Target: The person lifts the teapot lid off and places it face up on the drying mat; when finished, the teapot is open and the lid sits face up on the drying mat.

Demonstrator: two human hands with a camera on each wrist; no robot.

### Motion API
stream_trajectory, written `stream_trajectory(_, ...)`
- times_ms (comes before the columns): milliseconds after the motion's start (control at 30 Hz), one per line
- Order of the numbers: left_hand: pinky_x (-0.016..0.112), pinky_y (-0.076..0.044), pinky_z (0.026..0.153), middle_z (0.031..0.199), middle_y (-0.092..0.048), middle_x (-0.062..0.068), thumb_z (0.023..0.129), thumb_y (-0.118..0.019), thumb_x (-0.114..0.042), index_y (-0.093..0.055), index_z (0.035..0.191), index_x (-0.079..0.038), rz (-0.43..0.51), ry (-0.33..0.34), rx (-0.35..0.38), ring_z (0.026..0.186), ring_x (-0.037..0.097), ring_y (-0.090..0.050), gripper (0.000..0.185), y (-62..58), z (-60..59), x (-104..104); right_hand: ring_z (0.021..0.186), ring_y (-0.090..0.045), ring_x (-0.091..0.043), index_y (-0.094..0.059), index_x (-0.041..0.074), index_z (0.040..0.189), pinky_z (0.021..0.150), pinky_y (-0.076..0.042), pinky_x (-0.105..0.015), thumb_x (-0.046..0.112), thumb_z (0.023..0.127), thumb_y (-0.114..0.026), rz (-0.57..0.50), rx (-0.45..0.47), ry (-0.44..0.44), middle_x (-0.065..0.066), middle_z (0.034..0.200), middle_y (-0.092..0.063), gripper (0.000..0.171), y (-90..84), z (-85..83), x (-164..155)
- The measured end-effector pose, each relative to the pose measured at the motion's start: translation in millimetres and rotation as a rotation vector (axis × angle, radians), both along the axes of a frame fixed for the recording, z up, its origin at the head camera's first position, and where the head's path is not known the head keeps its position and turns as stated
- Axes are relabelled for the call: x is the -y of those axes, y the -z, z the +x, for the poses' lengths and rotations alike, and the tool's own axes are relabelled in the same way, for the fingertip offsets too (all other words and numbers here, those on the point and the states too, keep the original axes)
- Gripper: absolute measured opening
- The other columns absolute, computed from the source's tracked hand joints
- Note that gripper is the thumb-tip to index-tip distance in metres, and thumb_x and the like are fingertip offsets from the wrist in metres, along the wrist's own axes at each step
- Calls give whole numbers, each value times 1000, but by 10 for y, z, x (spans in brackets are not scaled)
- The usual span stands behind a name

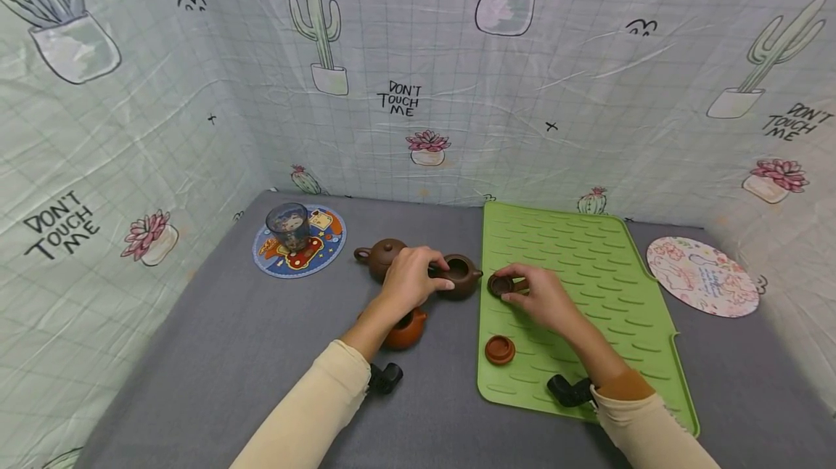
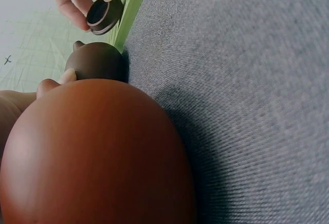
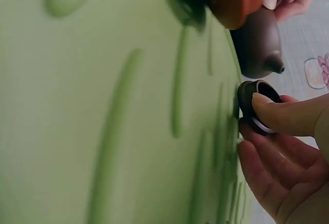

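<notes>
My left hand [image 1: 411, 274] pinches the handle side of a dark brown teapot [image 1: 462, 289], which is uncovered and points its spout right. In my right hand [image 1: 541, 298] is a small dark brown lid [image 1: 500, 285], gripped by the rim between thumb and fingers, hollow side up, near the left edge of the green mat [image 1: 575, 237]. A reddish-brown lid [image 1: 500, 350] lies upside down on that mat. Under my left forearm stands an orange-brown teapot [image 1: 406, 335], partly hidden, its top uncovered. Behind my left hand is another brown teapot [image 1: 382, 260] with its lid on.
A tinted glass [image 1: 288, 226] stands on a round blue patterned placemat [image 1: 266, 266] at the back left. To the right of the green mat lies an oval pink floral placemat [image 1: 702, 276]. Printed cloth walls [image 1: 366, 135] rise behind and beside the grey tabletop [image 1: 215, 353].
</notes>
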State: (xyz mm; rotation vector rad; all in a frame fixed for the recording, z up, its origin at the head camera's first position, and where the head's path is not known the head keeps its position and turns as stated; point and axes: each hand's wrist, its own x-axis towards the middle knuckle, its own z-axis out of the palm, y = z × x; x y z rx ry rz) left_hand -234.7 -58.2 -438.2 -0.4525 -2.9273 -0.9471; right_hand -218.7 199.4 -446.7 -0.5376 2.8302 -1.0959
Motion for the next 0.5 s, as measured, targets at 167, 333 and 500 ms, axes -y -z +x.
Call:
stream_trajectory(167,39,-59,80,118,-75,3,79,-88,-31,-80,103,-20,2,-3,0,104,25,-71,27,-9,10,0,97,-77,-33,-71,6,121,78,-63,-41,0,88,-76,7,-6,10,-19,120,-73,34,31,7,6)
stream_trajectory(333,40,-59,81,114,-75,3,78,-88,-31,-80,102,-20,13,-5,-4,103,25,-71,27,-14,17,2,101,-76,-33,-73,8,119,82,-61,-46,2,87,-78,25,-21,34,-16,118,-75,33,21,18,20)
stream_trajectory(500,39,-59,81,114,-75,2,79,-88,-31,-80,101,-21,14,-4,-7,103,24,-71,26,-10,24,1,104,-73,-33,-74,10,120,88,-58,-51,7,87,-79,72,-31,59,-13,117,-76,33,5,15,13)
